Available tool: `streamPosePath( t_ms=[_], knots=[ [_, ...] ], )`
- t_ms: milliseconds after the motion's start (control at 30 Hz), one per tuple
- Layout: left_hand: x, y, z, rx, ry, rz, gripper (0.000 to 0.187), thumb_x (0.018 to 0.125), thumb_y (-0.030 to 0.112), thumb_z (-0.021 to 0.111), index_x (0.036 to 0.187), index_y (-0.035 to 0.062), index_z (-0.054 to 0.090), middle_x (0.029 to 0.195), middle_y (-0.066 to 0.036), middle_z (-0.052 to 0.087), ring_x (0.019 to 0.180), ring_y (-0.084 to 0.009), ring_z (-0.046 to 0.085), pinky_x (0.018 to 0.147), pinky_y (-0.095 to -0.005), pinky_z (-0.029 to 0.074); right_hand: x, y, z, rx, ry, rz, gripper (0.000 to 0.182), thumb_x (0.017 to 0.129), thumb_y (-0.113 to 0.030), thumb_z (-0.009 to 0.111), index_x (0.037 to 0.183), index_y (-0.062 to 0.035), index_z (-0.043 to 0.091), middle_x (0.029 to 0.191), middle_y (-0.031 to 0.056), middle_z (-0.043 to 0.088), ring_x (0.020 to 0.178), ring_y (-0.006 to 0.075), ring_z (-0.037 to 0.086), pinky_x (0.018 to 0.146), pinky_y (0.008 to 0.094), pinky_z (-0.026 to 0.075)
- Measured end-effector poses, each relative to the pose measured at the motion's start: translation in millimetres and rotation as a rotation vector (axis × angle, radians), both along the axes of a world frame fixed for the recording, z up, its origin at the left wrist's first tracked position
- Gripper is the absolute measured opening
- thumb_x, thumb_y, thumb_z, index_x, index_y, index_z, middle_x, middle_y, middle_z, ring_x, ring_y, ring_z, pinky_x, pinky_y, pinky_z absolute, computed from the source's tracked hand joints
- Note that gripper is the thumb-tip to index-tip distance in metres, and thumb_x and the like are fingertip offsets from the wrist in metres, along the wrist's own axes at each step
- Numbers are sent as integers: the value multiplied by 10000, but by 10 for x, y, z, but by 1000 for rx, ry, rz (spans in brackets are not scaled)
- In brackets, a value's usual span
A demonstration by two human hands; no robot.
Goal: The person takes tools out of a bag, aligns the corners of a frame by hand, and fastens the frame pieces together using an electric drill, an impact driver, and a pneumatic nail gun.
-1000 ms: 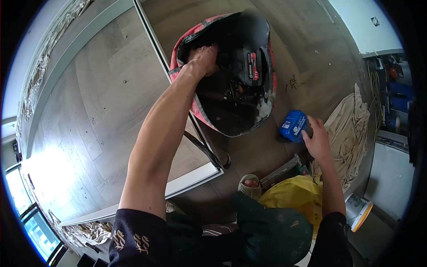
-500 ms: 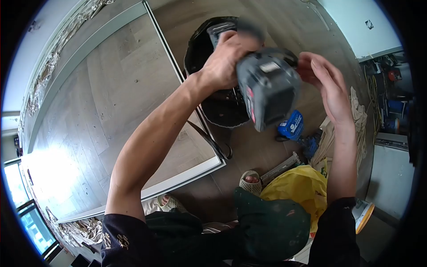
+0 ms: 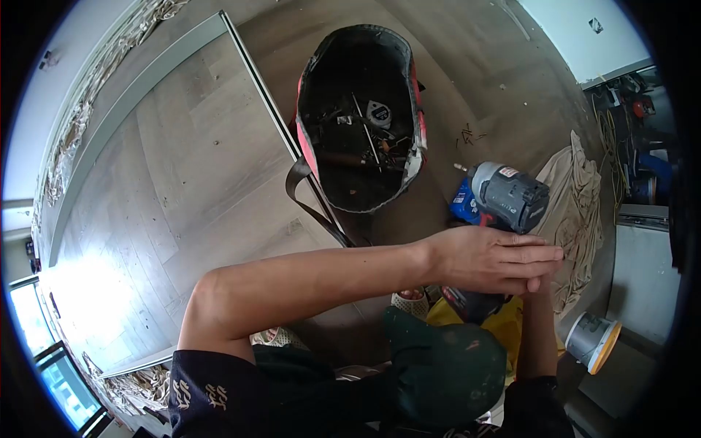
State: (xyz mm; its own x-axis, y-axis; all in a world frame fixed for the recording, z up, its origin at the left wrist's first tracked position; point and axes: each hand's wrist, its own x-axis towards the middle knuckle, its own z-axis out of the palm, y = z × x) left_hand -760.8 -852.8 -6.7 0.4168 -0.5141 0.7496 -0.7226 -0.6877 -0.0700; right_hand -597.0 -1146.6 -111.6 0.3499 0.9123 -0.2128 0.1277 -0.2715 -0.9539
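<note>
A grey and black cordless impact driver [image 3: 511, 193] is held low in front of me, its bit pointing to the left. My left hand [image 3: 493, 259] lies across the driver's handle, back of the hand up and fingers together, pointing right. Below it shows the driver's dark battery end. My right hand [image 3: 539, 285] is under the left one at the handle; most of its fingers are hidden. Beyond the hands stands a black and red tool bag [image 3: 305, 150] with its mouth wide, holding a tape measure [image 3: 379, 114], a long thin rod [image 3: 366, 131] and small loose pieces.
Partly behind the driver is a blue item [image 3: 461, 203] on the floor. A crumpled beige cloth [image 3: 573, 212] and a grey bucket [image 3: 588, 339] are at the right. A yellow bag [image 3: 445, 314] lies by my knee. A white-edged frame [image 3: 259, 69] runs along the left. Several screws [image 3: 469, 135] are scattered ahead.
My left hand has carried the driver from over the tool bag toward my right and nearer to me, turning it. My right hand has come in under it. The bag's inside is uncovered.
</note>
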Motion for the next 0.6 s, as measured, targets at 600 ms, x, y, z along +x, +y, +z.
streamPosePath(
  t_ms=[600],
  knots=[
    [544,1263,-2077,354,913,794,223,899,155,558,975,105,761,1129,-97,696,1127,-261,618,966,-412,458,1325,1260,183,322,-113,-1175,373,872,-42,724,1223,-68,600,990,52,623,887,180,635,823,340,523]
  ],
)
